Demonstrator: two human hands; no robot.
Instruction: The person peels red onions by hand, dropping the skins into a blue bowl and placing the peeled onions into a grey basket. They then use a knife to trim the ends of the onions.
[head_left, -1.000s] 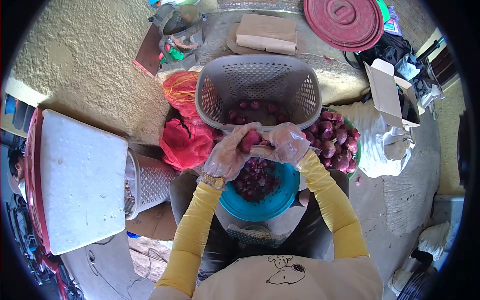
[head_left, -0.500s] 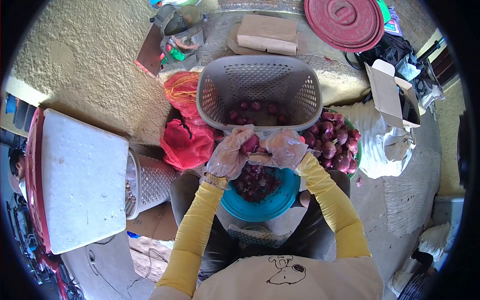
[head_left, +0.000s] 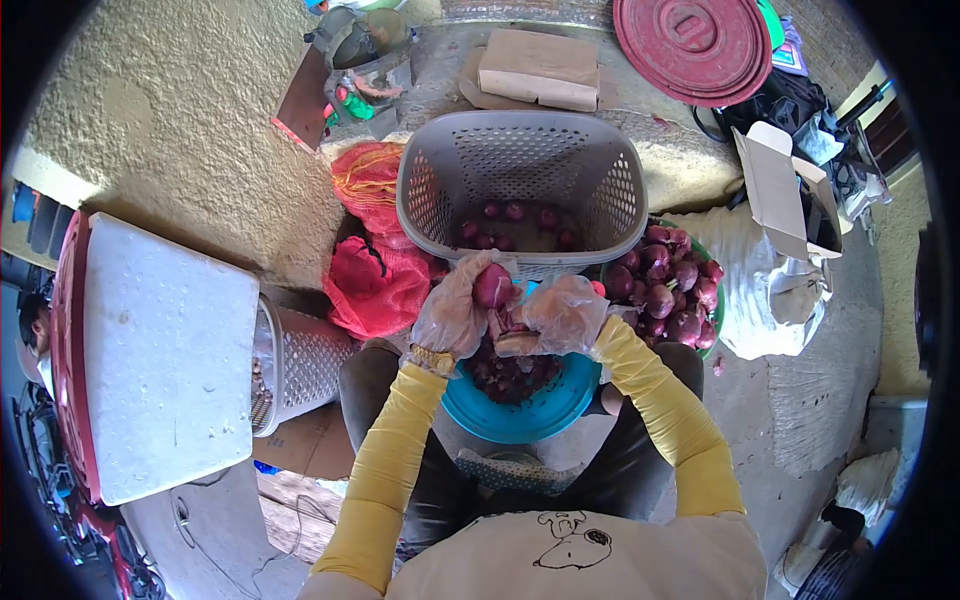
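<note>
Above a blue basin (head_left: 575, 405) filled with dark onion skins, my left hand (head_left: 450, 312), in a clear plastic glove, is wrapped round a red onion (head_left: 492, 287). My right hand (head_left: 565, 312), gloved too, is closed beside it on a small tool with a wooden-looking handle (head_left: 517, 345); its blade cannot be made out. A grey perforated basket (head_left: 525, 262) stands just beyond my hands with several red onions on its bottom. To the right, a green-rimmed container (head_left: 718, 318) is heaped with red onions (head_left: 660, 298).
A red mesh sack (head_left: 375, 285) lies left of the basket. At the left stand a white foam lid (head_left: 170, 360) and another perforated basket (head_left: 310, 365). White sacking (head_left: 750, 290) and an open carton (head_left: 775, 200) are on the right. Part of a person's head (head_left: 38, 325) shows far left.
The onion in my left hand has turned and shows more of its round side. My right hand has moved slightly down and away from it.
</note>
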